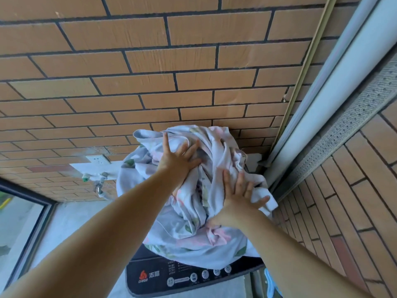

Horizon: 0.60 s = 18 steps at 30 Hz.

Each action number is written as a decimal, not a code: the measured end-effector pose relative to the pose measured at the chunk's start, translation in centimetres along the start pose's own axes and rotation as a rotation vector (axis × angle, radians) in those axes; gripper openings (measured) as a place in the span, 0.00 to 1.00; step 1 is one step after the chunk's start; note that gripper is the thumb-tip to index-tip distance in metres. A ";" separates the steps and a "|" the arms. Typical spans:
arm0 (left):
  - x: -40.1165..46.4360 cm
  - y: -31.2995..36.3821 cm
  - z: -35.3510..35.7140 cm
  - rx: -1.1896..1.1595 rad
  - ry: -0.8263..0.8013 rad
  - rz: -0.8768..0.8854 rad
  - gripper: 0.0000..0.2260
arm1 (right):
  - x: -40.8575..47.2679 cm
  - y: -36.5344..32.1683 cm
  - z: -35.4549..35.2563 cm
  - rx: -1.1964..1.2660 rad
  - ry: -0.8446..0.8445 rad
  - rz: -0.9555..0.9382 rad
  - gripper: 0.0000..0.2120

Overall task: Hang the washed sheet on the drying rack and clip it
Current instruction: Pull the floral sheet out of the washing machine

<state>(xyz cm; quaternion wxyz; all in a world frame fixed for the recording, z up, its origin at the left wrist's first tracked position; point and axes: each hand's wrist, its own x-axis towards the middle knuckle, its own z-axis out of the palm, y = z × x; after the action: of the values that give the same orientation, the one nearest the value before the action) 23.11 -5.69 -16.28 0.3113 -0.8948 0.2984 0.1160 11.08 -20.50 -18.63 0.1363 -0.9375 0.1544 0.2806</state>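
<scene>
The crumpled pale floral cotton sheet is bundled in a heap on top of the black-panelled washing machine, against the far orange tiled wall. The left hand and right hand are pressed flat against it with fingers spread wide, gripping nothing, apparently to gather the bulk before lifting. No drying rack or clip is visible.

Left hand: bare, no ring or glove visible.
Right hand: bare, likewise.
Forearms: both uncovered, no sleeve, watch or band in view.
</scene>
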 end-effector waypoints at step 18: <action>1.3 0.5 1.9 -0.404 0.084 0.093 0.10 | 3.4 1.1 3.5 0.292 0.503 -0.150 0.41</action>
<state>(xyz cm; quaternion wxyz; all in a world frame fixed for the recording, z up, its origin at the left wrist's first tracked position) 23.79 -5.37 -18.53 0.1074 -0.9283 0.3228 0.1500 11.73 -20.99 -23.61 0.2475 -0.9568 0.1523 0.0035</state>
